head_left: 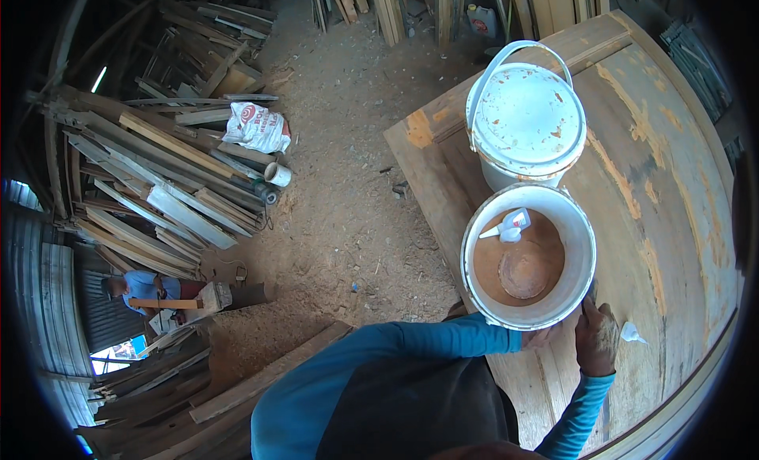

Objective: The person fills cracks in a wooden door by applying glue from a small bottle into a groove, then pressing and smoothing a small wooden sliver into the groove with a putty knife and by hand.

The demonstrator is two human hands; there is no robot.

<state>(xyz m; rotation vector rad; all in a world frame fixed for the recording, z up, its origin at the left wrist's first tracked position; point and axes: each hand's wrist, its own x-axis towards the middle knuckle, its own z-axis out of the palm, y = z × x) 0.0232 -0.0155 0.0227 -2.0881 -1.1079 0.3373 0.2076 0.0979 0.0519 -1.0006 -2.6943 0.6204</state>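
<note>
An open white bucket (584, 223) stands on the wooden panel before me, its bottom coated in brown residue. Inside it lies a small white bottle (515, 220) with a pointed nozzle. My left hand (541, 337) is at the bucket's near side, partly covered by the rim, and its fingers are hidden. Just to the right, my right hand (598, 338) is closed beside the bucket's lower right edge; what its curled fingers hold, if anything, I cannot make out. A small white scrap (632, 332) rests on the panel to the right of this hand.
Behind the open bucket stands a lidded white bucket (528, 116) with its handle raised. The wooden panel (664, 246) has orange-brown filler streaks. Timber piles (166, 191), a white sack (257, 128) and a cup (277, 174) lie left. A co-worker (150, 288) is at far left.
</note>
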